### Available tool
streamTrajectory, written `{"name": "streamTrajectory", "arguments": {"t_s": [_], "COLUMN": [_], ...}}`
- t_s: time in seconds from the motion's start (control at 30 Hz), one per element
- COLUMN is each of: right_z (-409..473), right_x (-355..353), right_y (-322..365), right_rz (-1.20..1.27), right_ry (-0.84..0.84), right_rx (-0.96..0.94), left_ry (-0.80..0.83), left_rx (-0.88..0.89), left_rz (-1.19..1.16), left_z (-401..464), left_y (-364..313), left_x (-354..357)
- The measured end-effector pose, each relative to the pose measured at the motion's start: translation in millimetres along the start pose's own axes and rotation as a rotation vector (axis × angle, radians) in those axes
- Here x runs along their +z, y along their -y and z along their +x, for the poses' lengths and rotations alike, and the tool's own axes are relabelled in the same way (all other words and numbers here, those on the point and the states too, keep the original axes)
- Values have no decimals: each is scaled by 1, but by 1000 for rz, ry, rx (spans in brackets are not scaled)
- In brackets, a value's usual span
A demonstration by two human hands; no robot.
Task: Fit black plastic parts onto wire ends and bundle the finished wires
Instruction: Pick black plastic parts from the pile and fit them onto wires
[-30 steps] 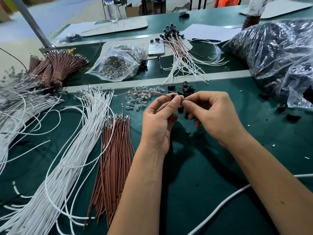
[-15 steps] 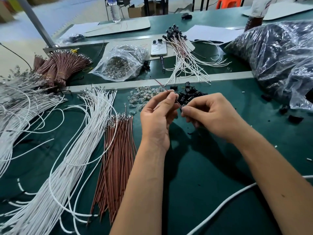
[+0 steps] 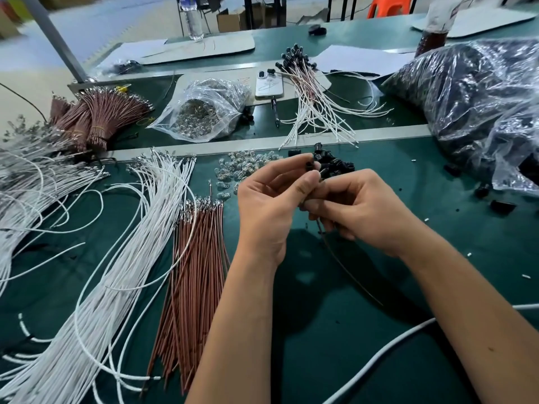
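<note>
My left hand (image 3: 271, 205) pinches a small black plastic part (image 3: 309, 165) between thumb and forefinger. My right hand (image 3: 364, 211) is curled around one thin brown wire (image 3: 350, 272), which trails down from it over the green table (image 3: 335, 330). The two hands touch at the fingertips, and the wire's upper end is hidden between them. Just behind the hands lies a pile of loose black parts (image 3: 338, 166). Loose brown wires (image 3: 198, 272) and white wires (image 3: 116, 272) lie to the left. Finished wires with black ends (image 3: 315, 94) fan out on the far bench.
A heap of small clear bulbs (image 3: 245, 166) sits left of the black pile. Farther back are a clear bag of bulbs (image 3: 204, 112), a phone (image 3: 269, 84), tied brown bundles (image 3: 99, 118) and a large bag of black parts (image 3: 481, 106). A white cable (image 3: 393, 345) crosses bottom right.
The brown wire, which stuck out to the upper left of the hands, now hangs down below my right hand. A black part now shows in my left fingertips.
</note>
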State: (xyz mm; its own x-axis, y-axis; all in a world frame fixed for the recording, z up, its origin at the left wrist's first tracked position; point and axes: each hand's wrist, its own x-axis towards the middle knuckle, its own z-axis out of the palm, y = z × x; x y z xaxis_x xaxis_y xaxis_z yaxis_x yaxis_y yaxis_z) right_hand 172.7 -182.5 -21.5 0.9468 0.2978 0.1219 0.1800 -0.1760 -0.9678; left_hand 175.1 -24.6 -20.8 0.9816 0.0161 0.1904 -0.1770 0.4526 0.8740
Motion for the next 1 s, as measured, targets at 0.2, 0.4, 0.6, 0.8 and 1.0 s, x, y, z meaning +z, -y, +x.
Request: {"name": "streamTrajectory", "arguments": {"t_s": [0.2,0.4,0.6,0.8,1.0], "right_z": [0,0,4,59,121], "right_x": [-7,-4,6,69,156], "right_y": [-1,-4,1,29,56], "right_rz": [-8,-47,27,-375,-715], "right_ry": [-115,-151,-171,-13,38], "right_rx": [-67,-83,-56,58,116], "left_ry": [27,17,-229,-627,-808], "left_rx": [53,1,-88,-65,31], "left_rz": [47,46,-2,55,330], "left_z": [-1,-2,-1,4,-1], "left_y": [2,-1,-15,-49,-88], "left_x": [2,1,3,-35,-86]}}
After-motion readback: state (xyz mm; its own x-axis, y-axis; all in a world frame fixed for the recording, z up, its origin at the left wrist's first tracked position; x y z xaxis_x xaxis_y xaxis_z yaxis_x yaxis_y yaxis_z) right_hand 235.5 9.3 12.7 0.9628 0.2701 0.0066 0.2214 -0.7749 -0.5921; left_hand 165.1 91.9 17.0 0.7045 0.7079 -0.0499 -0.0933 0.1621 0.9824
